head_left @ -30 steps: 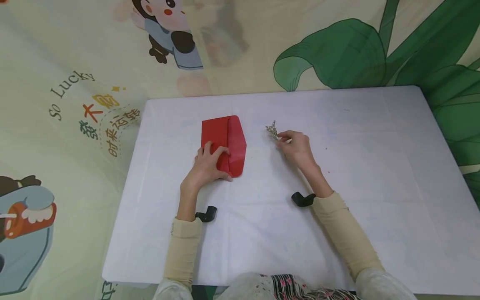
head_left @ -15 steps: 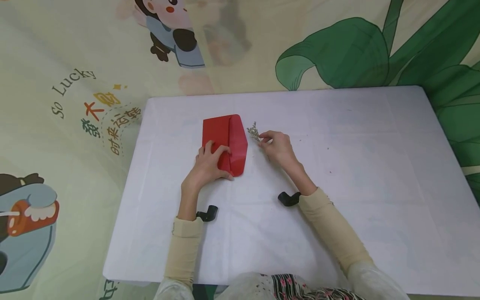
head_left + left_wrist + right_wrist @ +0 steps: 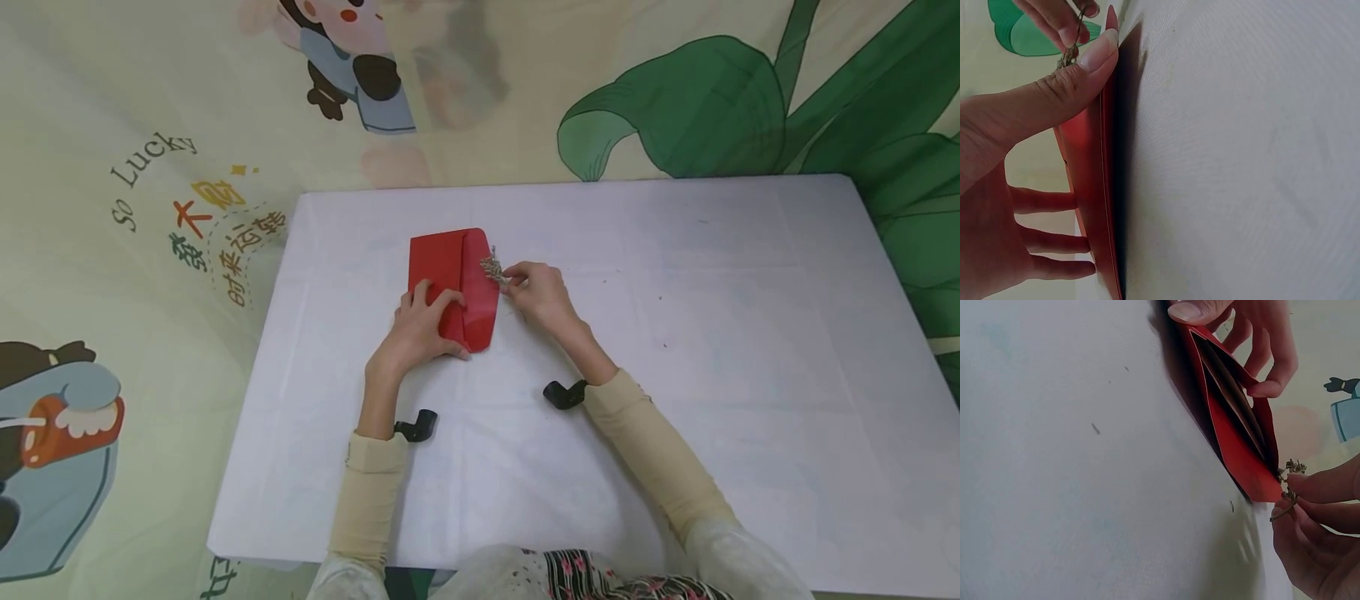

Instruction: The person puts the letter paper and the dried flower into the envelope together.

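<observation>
A red envelope (image 3: 437,257) lies on the white table, its flap unfolded toward the right. My left hand (image 3: 417,327) grips its near part, thumb at the near edge and fingers spread over the top. In the right wrist view the envelope's mouth (image 3: 1235,406) gapes, with a brownish layer visible inside. Between thumb and fingertips, my right hand (image 3: 542,293) pinches a small sprig of dried flowers (image 3: 491,268). The sprig's head overlaps the flap in the head view. In the left wrist view, the left thumb (image 3: 1079,75) partly hides the sprig.
Black curved wrist mounts (image 3: 417,426) stick out beside both forearms. The white tabletop (image 3: 720,375) stretches far to the right, with a few tiny dark bits on it. Behind it hangs a printed cloth (image 3: 510,92) with cartoon figures and green leaves.
My right hand has moved left with the sprig, from beside the envelope to over its flap. The left hand has stayed on the envelope.
</observation>
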`<state>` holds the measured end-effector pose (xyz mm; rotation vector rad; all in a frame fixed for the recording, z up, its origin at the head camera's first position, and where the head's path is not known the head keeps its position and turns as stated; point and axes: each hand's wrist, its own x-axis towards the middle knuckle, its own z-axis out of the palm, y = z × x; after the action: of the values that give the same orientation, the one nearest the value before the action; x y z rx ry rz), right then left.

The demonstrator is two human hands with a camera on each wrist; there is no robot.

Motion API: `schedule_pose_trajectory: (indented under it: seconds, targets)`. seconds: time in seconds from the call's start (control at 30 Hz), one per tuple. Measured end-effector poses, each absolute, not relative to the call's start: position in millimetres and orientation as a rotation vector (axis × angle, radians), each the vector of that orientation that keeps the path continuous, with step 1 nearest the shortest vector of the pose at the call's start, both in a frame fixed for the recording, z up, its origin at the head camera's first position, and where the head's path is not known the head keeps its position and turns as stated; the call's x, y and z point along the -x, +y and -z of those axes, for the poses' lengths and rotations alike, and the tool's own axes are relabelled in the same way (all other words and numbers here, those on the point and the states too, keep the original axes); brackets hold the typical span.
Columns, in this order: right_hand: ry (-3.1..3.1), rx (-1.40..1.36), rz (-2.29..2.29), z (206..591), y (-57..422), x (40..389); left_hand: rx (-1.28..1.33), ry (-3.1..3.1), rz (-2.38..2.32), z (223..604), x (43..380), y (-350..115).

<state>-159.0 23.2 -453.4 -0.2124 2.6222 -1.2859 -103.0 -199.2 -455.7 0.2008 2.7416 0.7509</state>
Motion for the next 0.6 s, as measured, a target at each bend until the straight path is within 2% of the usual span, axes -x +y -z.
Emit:
schedule_pose_trajectory:
  seconds: [0.6]
  targets:
    - [2.559,0.313,1.27,459,-4,169,-0.217,2.735,-0.719,455,104,-200]
